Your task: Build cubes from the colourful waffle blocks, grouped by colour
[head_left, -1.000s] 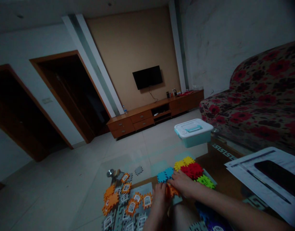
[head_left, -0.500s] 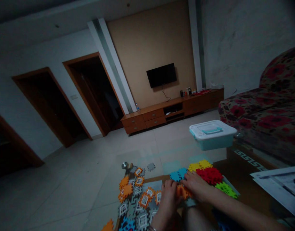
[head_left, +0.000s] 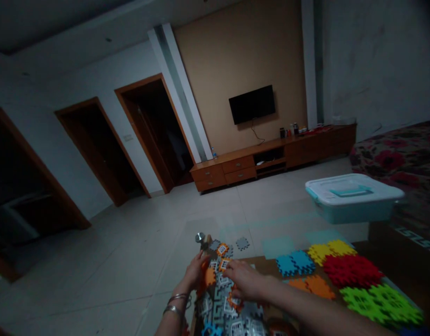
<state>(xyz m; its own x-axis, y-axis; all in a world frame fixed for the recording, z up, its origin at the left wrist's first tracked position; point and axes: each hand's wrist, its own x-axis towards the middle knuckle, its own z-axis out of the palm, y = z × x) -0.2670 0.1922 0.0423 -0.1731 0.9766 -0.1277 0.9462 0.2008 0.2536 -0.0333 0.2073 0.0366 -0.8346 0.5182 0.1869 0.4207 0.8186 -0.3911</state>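
At the lower middle of the head view, my left hand [head_left: 193,271], with bracelets on its wrist, has its fingers closed around the edge of some orange interlocking tiles [head_left: 210,276]. My right hand [head_left: 245,280] reaches in from the right over the pile, thumb and fingers apart. An orange tile with a white window [head_left: 225,265] lies at its fingertips, and another orange window tile [head_left: 235,301] lies under its thumb. Grey window tiles [head_left: 223,280] are spread between the hands. A blue tile [head_left: 212,329] shows at the bottom edge.
Sorted tiles lie to the right: blue [head_left: 295,263], orange [head_left: 318,285], yellow [head_left: 330,252], red [head_left: 353,270] and green [head_left: 381,303]. A lidded teal box [head_left: 355,212] stands behind them. A single grey tile [head_left: 242,243] lies on the glass table's far side.
Both hands have left the orange tiles by the blue ones and moved left to the mixed pile. Two orange tiles now lie flat in front of the blue ones. The view has shifted left.
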